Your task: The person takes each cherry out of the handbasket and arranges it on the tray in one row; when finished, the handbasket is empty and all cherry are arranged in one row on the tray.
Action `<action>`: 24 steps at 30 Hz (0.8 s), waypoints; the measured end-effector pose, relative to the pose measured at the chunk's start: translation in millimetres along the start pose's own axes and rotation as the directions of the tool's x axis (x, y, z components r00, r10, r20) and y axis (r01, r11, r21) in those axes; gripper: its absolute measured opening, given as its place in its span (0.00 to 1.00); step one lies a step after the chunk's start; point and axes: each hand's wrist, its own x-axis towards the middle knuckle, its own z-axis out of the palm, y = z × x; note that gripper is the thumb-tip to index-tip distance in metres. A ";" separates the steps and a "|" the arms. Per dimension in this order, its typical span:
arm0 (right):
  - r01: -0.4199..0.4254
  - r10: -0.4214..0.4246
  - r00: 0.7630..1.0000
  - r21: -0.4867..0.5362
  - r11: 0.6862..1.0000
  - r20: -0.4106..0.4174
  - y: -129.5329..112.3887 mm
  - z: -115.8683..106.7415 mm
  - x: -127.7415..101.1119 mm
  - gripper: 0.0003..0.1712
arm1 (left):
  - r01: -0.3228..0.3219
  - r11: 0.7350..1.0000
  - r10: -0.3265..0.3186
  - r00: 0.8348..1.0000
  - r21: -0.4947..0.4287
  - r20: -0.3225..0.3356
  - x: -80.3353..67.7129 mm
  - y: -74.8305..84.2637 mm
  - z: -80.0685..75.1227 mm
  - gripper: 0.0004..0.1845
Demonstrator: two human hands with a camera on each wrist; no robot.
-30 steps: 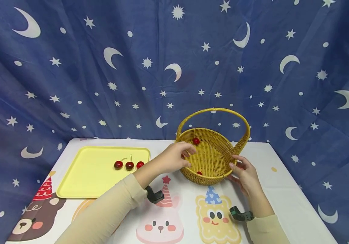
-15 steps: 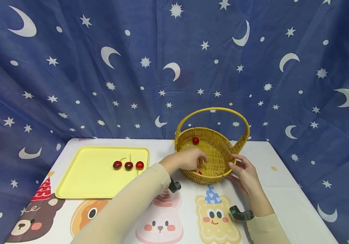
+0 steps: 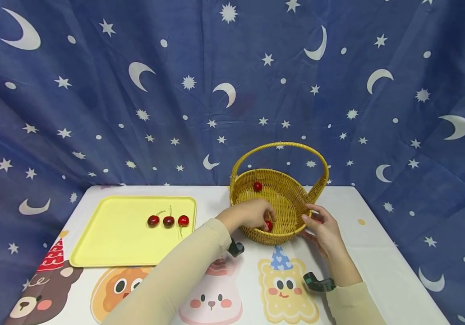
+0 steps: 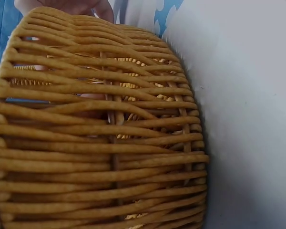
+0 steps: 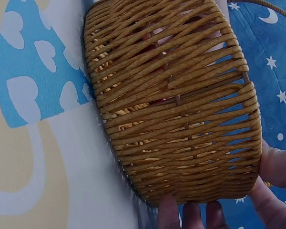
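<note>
A yellow wicker basket (image 3: 285, 203) with a hoop handle stands right of centre on the table. My left hand (image 3: 256, 215) reaches over its near left rim, and the fingertips pinch a red cherry (image 3: 269, 225) on the basket's front floor. Another cherry (image 3: 258, 186) lies against the far inner wall. My right hand (image 3: 321, 228) grips the basket's right wall, thumb at the rim. In the right wrist view the basket wall (image 5: 176, 105) fills the frame, with my fingers (image 5: 190, 214) wrapped under it. The left wrist view shows only the woven basket wall (image 4: 100, 143) up close.
A pale yellow tray (image 3: 106, 234) lies at the left with three stemmed cherries (image 3: 169, 221) in a row. The tablecloth (image 3: 378, 253) carries cartoon animal prints. A blue star-and-moon curtain (image 3: 135, 90) hangs close behind the table.
My left hand moved from the basket's left rim down into the basket and closed its fingertips on the front cherry. The right hand stayed on the basket's right side.
</note>
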 end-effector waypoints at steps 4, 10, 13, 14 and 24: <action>0.006 -0.006 1.000 -0.001 1.000 0.003 -0.6 0.4 -0.1 0.30 | -0.033 0.997 0.024 0.992 -0.072 -0.125 -0.8 -3.8 -2.6 0.13; 0.004 -0.004 1.000 0.000 1.000 0.002 0.1 0.2 -0.8 0.30 | -0.074 0.970 0.006 0.960 -0.232 -0.281 -10.3 -4.8 -9.7 0.14; 0.000 0.000 1.000 -0.004 1.000 -0.001 0.9 -0.1 -0.8 0.29 | -0.088 0.951 -0.012 0.947 -0.295 -0.320 -22.0 -2.0 -16.5 0.13; 0.000 0.000 1.000 -0.004 1.000 -0.002 1.1 -0.1 -0.8 0.29 | -0.093 0.945 -0.017 0.943 -0.313 -0.333 -26.9 -1.1 -19.0 0.13; 0.005 -0.005 1.000 0.000 1.000 0.004 1.5 -1.2 1.3 0.30 | -0.188 0.902 -0.018 0.883 -0.389 -0.469 -97.7 -12.6 -48.8 0.14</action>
